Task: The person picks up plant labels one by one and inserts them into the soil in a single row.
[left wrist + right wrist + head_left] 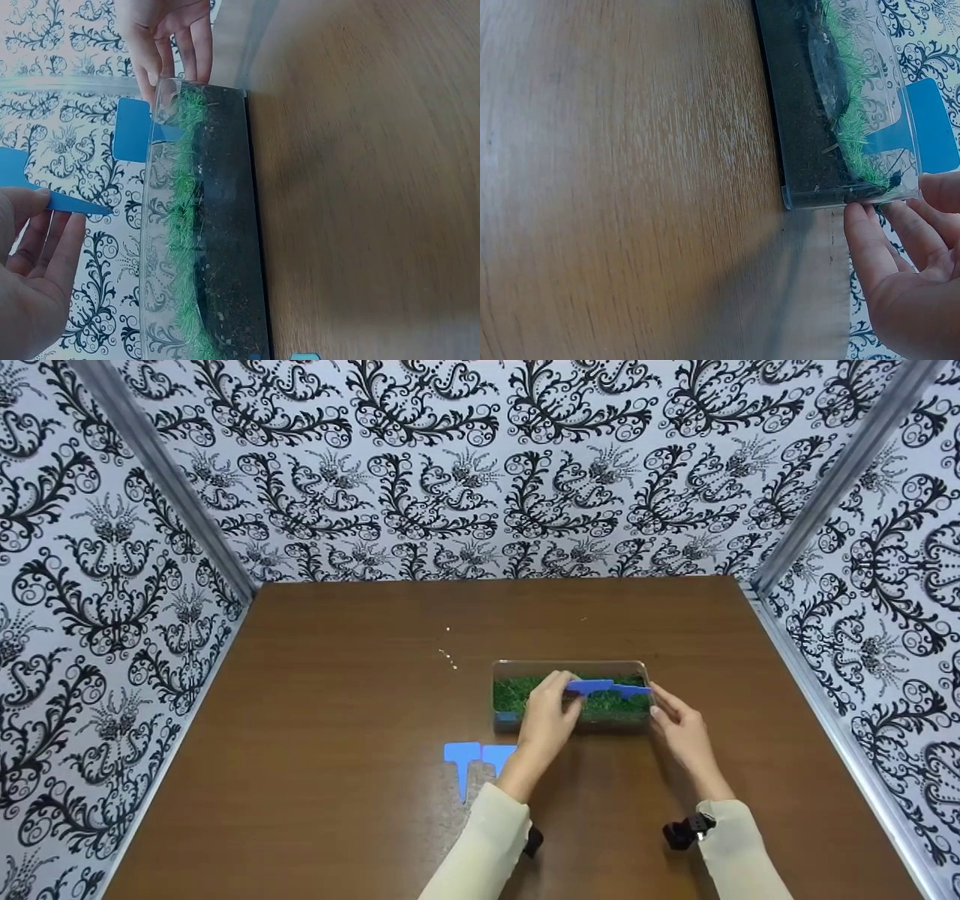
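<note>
A clear rectangular planter [615, 727] holds dark soil and green grass [517, 694]. My left hand [549, 716] is over its middle, pinching a blue T-shaped plant label [591, 686] between thumb and fingers. In the left wrist view, the pointed stem [79, 205] of that label sticks out past the fingertips, above the planter's rim. Another blue plant label [934, 124] stands in the grass at the right end, its stem seen through the wall. My right hand [681, 735] touches that end of the planter with extended fingers, the thumb beside the rim.
Two more blue plant labels lie on the brown table [337, 697] before the planter: one in full view [462, 754], the other [497, 755] partly behind the left forearm. Small white specks [448, 657] dot the tabletop left of the planter. Patterned walls [465, 472] enclose the table.
</note>
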Available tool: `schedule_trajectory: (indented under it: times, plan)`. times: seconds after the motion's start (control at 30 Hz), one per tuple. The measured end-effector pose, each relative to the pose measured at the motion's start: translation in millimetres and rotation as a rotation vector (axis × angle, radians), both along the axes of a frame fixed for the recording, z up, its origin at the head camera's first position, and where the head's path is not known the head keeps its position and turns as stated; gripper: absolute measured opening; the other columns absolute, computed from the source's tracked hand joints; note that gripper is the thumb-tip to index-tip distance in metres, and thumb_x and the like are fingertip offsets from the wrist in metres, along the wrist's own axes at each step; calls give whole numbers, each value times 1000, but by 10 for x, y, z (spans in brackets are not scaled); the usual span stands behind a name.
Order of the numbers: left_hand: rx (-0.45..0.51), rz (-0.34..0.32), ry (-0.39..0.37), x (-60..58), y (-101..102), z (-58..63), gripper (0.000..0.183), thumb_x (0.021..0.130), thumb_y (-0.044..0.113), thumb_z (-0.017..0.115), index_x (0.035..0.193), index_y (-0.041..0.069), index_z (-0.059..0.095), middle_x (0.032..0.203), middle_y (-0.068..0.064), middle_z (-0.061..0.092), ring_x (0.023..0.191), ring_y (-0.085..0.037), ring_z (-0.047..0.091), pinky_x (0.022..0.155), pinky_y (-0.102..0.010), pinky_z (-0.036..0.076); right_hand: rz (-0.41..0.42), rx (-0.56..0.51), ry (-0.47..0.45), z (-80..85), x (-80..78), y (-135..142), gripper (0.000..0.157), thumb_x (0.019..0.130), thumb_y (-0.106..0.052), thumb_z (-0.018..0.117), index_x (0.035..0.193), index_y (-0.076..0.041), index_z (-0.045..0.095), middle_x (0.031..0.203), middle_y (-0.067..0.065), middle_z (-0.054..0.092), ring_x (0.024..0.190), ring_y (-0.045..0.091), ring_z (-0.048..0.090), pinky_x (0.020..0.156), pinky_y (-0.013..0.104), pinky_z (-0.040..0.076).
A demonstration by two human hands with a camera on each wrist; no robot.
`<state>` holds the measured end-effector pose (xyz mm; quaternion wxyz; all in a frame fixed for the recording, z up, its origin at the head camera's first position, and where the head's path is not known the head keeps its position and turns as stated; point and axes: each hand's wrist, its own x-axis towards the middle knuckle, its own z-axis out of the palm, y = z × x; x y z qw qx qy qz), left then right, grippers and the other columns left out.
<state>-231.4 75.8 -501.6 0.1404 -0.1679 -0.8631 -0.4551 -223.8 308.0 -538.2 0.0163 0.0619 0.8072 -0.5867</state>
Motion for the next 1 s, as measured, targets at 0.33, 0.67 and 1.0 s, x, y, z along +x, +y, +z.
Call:
schedule_trajectory:
  times: [0.33, 0.67, 1.0]
  plan:
    - [14, -7, -29, -59, 36, -15, 7, 94, 12, 68, 101, 10, 66, 99, -1, 67, 90, -10, 67, 75, -16, 53, -18, 33, 15, 2, 3, -10, 47, 104, -4, 45, 151, -4, 41, 153, 18, 41, 141, 30, 40, 95, 16, 50]
    - [40, -21, -40, -91, 56, -44, 7, 94, 12, 68, 101, 10, 66, 99, -2, 68, 91, -12, 68, 76, -18, 55, -8, 43, -15, 1, -7, 5, 48, 105, -6, 43, 153, -6, 37, 156, 18, 37, 142, 30, 40, 99, 21, 50]
    - [25, 0, -15, -141, 81, -67, 5, 93, 11, 70, 96, 10, 66, 96, -2, 69, 91, -13, 68, 79, -20, 56, -10, 41, 8, 2, -3, 0, 48, 105, -4, 44, 152, -4, 38, 155, 19, 38, 143, 31, 40, 97, 18, 50]
